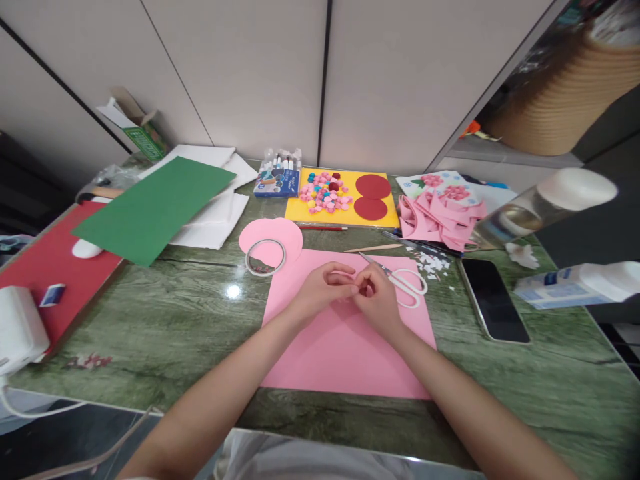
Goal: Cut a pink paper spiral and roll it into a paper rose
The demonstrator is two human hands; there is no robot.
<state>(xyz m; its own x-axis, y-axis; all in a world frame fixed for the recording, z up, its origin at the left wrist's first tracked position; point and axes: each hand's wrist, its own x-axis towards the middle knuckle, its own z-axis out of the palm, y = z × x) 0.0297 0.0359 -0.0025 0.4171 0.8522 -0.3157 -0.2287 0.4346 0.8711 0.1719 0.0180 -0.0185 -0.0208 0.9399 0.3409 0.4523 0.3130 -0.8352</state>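
Over a sheet of pink paper, my left hand and my right hand meet at the fingertips. Both are closed in a pinch; whatever lies between the fingers is hidden or too small to name. White-handled scissors lie on the sheet just right of my right hand, blades pointing up and left. Left of the sheet's top corner, a roll of tape rests partly on pink paper circles. A thin wooden stick lies along the sheet's top edge.
Behind, yellow paper bears small colourful balls and red circles. Pink paper scraps, white bits, a phone and bottles stand right. Green paper overlaps red paper left.
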